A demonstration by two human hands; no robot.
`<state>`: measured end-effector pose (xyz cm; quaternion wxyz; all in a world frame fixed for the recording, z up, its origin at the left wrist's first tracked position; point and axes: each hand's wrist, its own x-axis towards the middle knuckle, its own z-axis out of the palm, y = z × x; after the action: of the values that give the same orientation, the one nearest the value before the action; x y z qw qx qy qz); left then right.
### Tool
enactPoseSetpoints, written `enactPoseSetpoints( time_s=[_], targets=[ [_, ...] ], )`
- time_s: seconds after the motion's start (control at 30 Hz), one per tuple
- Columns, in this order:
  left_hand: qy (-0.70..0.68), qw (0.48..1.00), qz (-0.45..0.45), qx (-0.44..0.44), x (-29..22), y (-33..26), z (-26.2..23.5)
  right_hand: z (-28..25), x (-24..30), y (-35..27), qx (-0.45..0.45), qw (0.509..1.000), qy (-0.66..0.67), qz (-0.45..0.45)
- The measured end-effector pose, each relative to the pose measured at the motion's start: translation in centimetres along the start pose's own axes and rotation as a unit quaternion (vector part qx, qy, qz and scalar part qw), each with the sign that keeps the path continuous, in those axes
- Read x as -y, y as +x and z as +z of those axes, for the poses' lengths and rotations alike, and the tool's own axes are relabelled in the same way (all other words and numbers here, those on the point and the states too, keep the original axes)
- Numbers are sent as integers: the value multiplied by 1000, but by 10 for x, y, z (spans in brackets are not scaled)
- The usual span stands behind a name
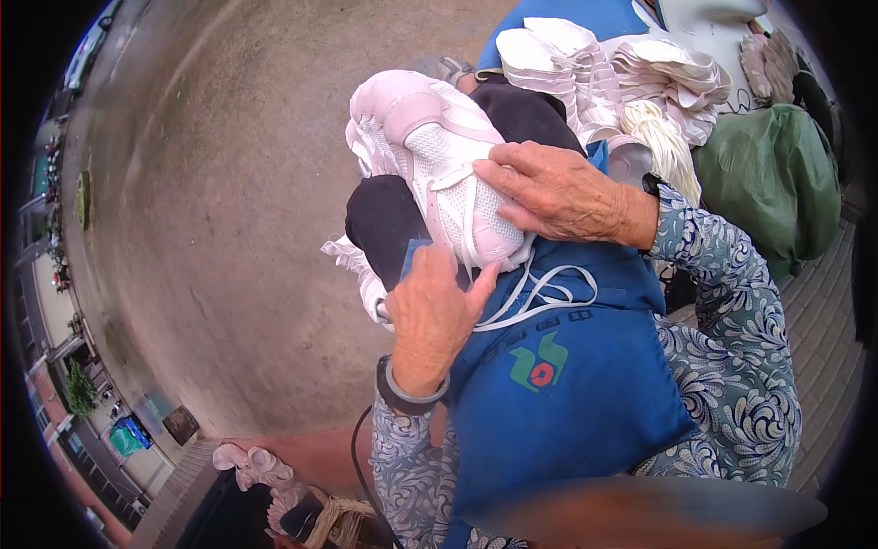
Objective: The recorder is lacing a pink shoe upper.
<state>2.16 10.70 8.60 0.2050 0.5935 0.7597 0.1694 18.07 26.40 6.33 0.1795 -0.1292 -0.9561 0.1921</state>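
Note:
A pale pink and white mesh sneaker upper lies across my knees, its toe pointing away from me. My right hand grips its right side, fingers bent over the lacing edge. At the near end my left hand holds the upper's lower left edge, thumb against the collar and fingers curled, their tips partly hidden. White laces run out of the upper and loop loosely over my blue apron. A small blue corner sticks up beside my left fingers; I cannot tell what it belongs to.
Stacked pale uppers and a bundle of cream laces are at the far right, beside a green bag. Another pink upper hangs by my left knee. More pink pieces lie at the lower left. Concrete ground stretches leftward.

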Motion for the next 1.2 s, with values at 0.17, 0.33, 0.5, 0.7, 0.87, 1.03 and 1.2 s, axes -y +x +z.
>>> enactPoseSetpoints(
  time_s=[0.17, 0.33, 0.5, 0.7, 0.87, 1.03, 1.2],
  targets=[
    [-12, 1000, -10, -18, 10, -12, 20, 2, 8, -8, -44, 998, 47, 6],
    [-218, 972, -72, 45, 13, -17, 33, -1, 30, -14, 89, 979, 156, 90],
    [-405, 893, -164, 105, 19, -21, 48, 6, 39, -15, 110, 971, 177, 116],
    [-460, 868, -140, 123, 7, -18, 43, 5, 40, -18, 122, 971, 184, 96],
    [-443, 878, -49, 176, 9, -23, 25, 9, 41, -25, 55, 965, 226, 122],
    [-488, 849, -134, 149, 18, -23, 26, 0, 39, -19, 123, 955, 167, 214],
    [-492, 848, -154, 122, 25, -29, 20, 11, 39, -13, 170, 967, 113, 155]
  ],
)
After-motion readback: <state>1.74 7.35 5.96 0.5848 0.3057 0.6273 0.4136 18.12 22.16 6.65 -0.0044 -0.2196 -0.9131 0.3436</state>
